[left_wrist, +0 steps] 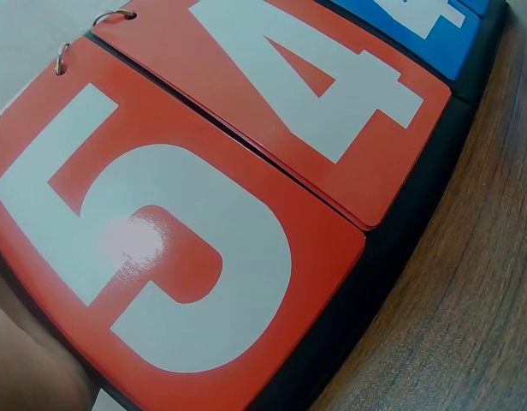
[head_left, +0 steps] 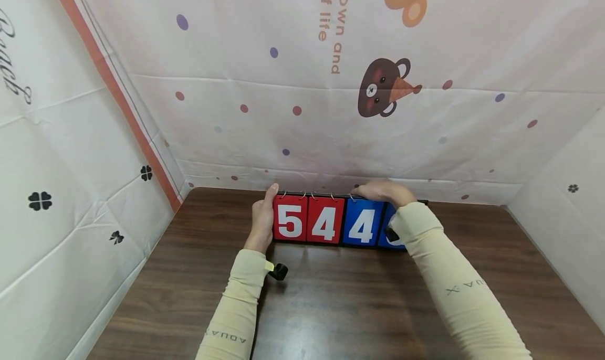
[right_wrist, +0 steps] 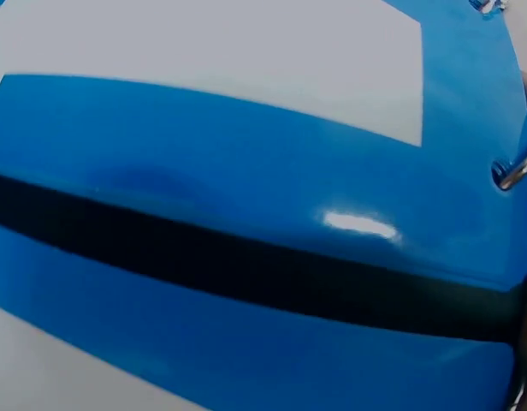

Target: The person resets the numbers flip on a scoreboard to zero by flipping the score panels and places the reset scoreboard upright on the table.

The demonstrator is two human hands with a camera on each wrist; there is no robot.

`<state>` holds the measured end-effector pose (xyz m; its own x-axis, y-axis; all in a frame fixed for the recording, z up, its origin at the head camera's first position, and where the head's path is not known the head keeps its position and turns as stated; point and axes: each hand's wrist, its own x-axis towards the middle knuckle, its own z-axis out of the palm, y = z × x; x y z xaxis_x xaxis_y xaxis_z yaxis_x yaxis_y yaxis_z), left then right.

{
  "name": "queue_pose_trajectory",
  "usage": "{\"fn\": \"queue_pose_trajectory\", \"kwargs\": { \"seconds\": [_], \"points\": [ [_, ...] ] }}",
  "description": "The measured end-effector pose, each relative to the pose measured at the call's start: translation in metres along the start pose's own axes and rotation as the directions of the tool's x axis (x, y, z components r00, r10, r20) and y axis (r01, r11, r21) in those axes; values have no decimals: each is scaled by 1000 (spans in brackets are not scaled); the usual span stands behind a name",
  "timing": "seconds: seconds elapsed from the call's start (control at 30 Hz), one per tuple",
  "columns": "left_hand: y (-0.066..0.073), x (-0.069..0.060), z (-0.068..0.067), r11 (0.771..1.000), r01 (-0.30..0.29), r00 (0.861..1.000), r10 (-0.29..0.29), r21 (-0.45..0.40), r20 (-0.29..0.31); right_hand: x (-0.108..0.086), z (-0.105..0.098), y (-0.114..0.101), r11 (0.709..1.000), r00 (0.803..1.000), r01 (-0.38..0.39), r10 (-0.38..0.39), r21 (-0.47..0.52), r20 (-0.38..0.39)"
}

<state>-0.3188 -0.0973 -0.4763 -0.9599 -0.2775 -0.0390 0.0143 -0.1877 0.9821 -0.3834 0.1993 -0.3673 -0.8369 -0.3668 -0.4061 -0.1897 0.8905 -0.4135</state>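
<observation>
A flip scoreboard (head_left: 342, 221) with a black backing stands near the far edge of the table. Its two red cards (left_wrist: 204, 240) show 5 and 4. Of the two blue cards (right_wrist: 204, 137), the left one reads 4; my right wrist partly covers the other in the head view. My left hand (head_left: 263, 213) grips the board's left edge, thumb pointing up along it. Over the top edge at the right, my right hand (head_left: 385, 191) holds the board from behind, its fingertips mostly hidden. Metal rings (left_wrist: 118, 17) join the cards to the top.
The brown wooden table (head_left: 302, 307) reaches toward me. Right behind the board hangs a pale printed cloth (head_left: 227, 139), with more cloth along the left and right sides. A small black wrist device (head_left: 279, 272) sits by the left cuff.
</observation>
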Motion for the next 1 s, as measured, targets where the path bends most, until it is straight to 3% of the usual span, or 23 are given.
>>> {"fn": "queue_pose_trajectory", "kwargs": {
  "seconds": [0.23, 0.43, 0.6, 0.8, 1.0],
  "points": [
    [2, -2, 0, 1000, -1, 1000, 1, 1, -6, 2, -3, 3, 998, 999, 30, -30, 46, -12],
    [2, -1, 0, 1000, -1, 1000, 1, -4, -10, 3, -6, 4, 993, 996, 52, -44, 110, -73],
    [2, -2, 0, 1000, 0, 1000, 0, 3, -5, 1, -6, 7, 978, 992, 3, 23, 208, -123],
    [2, -2, 1, 1000, -3, 1000, 3, 6, -9, 1, -5, 9, 934, 970, -70, 145, 350, -194],
    [2, -2, 2, 1000, -8, 1000, 8, 2, -12, 1, -5, 10, 929, 956, -95, 185, 359, -228]
  ]
}}
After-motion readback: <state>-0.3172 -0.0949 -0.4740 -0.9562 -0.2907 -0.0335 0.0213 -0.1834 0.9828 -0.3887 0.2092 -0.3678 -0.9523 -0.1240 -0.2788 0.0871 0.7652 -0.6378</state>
